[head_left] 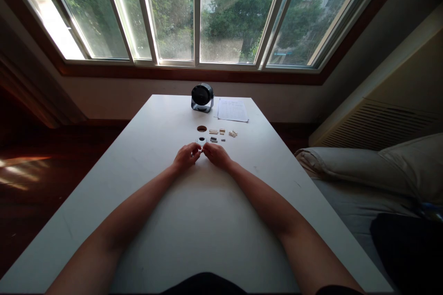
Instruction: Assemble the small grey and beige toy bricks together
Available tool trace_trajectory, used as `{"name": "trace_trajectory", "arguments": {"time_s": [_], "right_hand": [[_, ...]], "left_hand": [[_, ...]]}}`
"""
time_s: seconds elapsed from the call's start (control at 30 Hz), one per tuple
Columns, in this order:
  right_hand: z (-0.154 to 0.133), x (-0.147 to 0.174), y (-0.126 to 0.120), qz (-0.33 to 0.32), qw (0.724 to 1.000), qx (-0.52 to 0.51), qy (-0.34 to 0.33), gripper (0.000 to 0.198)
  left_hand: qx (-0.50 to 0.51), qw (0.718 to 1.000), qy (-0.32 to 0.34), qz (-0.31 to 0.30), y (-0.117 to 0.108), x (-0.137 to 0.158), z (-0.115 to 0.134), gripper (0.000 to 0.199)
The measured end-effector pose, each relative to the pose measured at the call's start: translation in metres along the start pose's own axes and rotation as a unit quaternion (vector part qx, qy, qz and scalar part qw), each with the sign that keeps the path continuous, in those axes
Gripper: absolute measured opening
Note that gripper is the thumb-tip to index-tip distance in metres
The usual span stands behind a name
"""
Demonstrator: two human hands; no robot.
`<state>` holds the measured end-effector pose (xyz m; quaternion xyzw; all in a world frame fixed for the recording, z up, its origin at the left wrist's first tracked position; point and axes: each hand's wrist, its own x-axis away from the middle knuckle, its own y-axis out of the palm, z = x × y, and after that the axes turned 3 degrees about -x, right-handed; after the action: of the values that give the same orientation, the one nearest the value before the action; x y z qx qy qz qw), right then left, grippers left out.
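Observation:
Both hands meet near the middle of the white table, at the near edge of a small white ring-shaped part (201,138) with a dark centre. My left hand (187,155) has its fingers curled together at the ring's left side. From the right, my right hand (216,154) comes in with its fingertips pinched close to the left ones. Whatever lies between the fingertips is too small to make out. Just beyond the ring is a round brown piece (201,128). To the right sit small dark pieces (213,139), gold-coloured pieces (213,132) and a pile of pale pieces (233,133).
A round black device on a stand (202,97) stands at the table's far end, beside a printed sheet of paper (232,110). The white table (207,221) reaches toward a wall below the window. Right of it is a cushioned seat (356,170).

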<state>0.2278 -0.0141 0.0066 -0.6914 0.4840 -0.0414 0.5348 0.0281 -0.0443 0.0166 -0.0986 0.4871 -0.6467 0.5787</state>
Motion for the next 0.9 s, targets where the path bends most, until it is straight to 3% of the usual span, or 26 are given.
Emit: {"name": "trace_trajectory", "arguments": {"time_s": [0.3, 0.57, 0.9], "right_hand": [[-0.0003, -0.0002, 0.0010, -0.007, 1.000, 0.014, -0.004, 0.025], [-0.0013, 0.0013, -0.0021, -0.002, 1.000, -0.002, -0.021, 0.015], [0.0004, -0.0004, 0.0013, 0.002, 1.000, 0.005, -0.001, 0.019]], "left_hand": [[-0.015, 0.999, 0.031, -0.010, -0.0009, 0.0007, 0.0016, 0.015], [-0.024, 0.999, 0.019, -0.014, 0.0002, -0.0007, -0.0010, 0.017], [-0.005, 1.000, 0.005, 0.002, 0.0005, 0.0000, -0.0016, 0.014]]}}
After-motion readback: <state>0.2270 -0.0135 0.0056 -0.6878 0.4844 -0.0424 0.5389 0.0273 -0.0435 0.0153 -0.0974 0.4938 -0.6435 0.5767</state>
